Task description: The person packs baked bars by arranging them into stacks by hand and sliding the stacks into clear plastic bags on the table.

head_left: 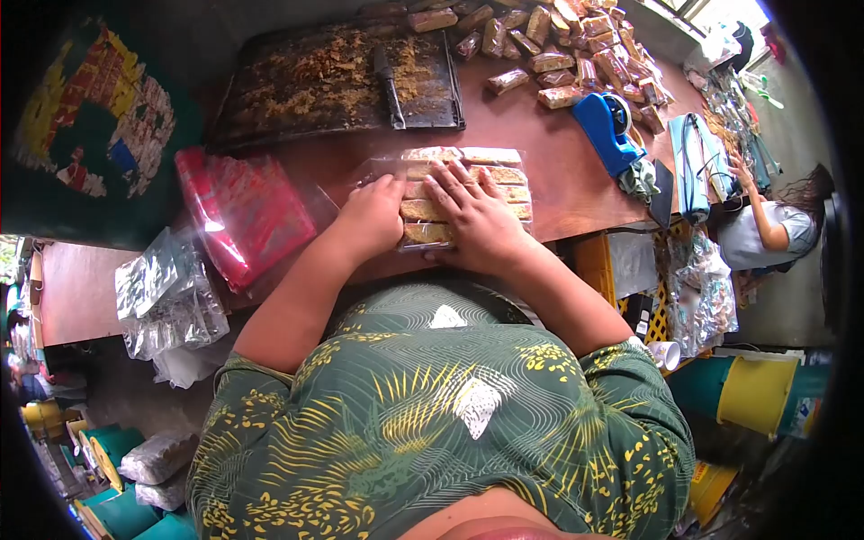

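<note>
Bars (425, 211) in a clear bag (378, 168) are lying on the counter (513, 123) right before me. My right hand (477, 214) is resting on the bag, unclenched, fingers spreading; my left hand (382, 205) is curling at its left side, and I cannot tell whether it is pinching. Red plastic (261, 216) is lying leftward. Beyond, a blue dispenser (601, 135) is standing, crumbs (315, 76) are covering a tray (456, 99), and wrapped packs (551, 62) are lying heaped.

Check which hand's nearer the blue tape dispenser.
Right: the right hand rests on the bagged bars, left of the blue tape dispenser; the left hand is farther left, at their edge.
</note>
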Available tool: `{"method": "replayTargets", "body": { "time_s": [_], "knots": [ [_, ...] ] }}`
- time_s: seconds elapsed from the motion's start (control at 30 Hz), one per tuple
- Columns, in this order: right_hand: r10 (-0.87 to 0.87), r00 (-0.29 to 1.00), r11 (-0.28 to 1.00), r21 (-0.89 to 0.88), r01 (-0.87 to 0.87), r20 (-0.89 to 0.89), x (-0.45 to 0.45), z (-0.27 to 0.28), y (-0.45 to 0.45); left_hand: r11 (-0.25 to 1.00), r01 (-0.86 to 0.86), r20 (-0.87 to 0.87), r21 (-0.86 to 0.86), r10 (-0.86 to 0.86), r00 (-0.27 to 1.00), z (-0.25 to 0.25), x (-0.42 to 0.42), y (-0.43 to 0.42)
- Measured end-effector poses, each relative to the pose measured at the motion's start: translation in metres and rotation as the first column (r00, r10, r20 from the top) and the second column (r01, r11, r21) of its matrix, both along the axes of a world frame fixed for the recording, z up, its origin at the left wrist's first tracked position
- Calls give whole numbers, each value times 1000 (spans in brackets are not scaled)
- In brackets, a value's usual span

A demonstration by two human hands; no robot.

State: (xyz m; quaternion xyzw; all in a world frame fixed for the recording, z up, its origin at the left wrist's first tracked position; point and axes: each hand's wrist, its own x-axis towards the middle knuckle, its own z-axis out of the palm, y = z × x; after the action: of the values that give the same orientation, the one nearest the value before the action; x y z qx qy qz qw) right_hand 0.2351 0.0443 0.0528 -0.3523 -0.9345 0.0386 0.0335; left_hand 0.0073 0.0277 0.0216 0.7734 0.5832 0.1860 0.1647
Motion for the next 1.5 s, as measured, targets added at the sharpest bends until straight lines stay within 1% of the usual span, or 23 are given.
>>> {"method": "replayTargets", "body": {
  "time_s": [0.1,0.2,0.3,0.4,0.5,0.53,0.63,0.7,0.77,0.8,0.87,0.9,0.93,1.03,1.13,1.23,1.27,1.37,1.47,1.5],
  "knots": [
    [-7,1000,1000,-7,7,0,-1,2,0,997,50,-59,-62,-54,997,10,0,2],
    [5,1000,1000,-6,-5,-19,1,-2,2,985,6,-1,-172,-6,1000,22,0,9],
    [-38,999,999,-10,38,-17,-2,0,0,984,-20,-51,-179,11,999,24,2,16],
    [-38,999,999,-31,38,7,-2,3,0,950,10,-74,-312,-35,997,38,-1,25],
    [-39,999,999,-31,40,36,-4,5,1,935,3,-93,-355,-39,995,45,-1,29],
    [-40,999,999,-19,41,36,-4,4,1,916,-7,-126,-402,-48,991,53,0,30],
    [-49,998,998,-33,50,31,-4,2,3,954,-17,-202,-300,-46,978,52,5,22],
    [-40,999,999,-26,41,33,-3,0,3,994,-11,-60,-109,4,998,20,-4,12],
    [-33,999,999,-9,33,18,-2,1,6,996,-36,115,77,27,993,-7,-17,-5],
    [-32,999,999,0,32,4,-2,0,6,995,17,188,97,-36,981,-15,-22,-15],
    [-33,999,999,7,33,-8,-1,-2,3,996,19,131,89,-31,991,0,-9,-40],
    [-33,999,999,7,32,29,-1,0,3,997,11,106,82,-20,994,5,-5,-49],
    [-33,999,999,9,33,24,-1,-2,2,1000,19,113,10,-21,993,-1,-8,-47],
    [-32,999,999,7,32,22,-2,0,2,999,37,99,-4,-36,994,16,-14,-45],
    [-24,999,999,24,23,29,0,-2,4,964,49,16,262,-54,998,39,-8,-64],
    [-20,999,1000,15,20,27,1,-2,4,980,135,-11,143,-135,991,16,-27,-73],
    [-23,999,1000,7,22,25,1,-1,4,988,131,-30,84,-129,991,16,-40,-73],
    [-27,999,999,-17,28,27,0,4,3,1000,12,-161,-11,-14,987,37,-76,-74],
    [-41,997,999,-20,42,58,-2,6,3,967,-117,-95,227,142,985,57,-74,-76],
    [-43,998,999,-23,44,49,-3,5,2,959,-67,-40,276,82,996,61,-64,-77]
  ]
}}
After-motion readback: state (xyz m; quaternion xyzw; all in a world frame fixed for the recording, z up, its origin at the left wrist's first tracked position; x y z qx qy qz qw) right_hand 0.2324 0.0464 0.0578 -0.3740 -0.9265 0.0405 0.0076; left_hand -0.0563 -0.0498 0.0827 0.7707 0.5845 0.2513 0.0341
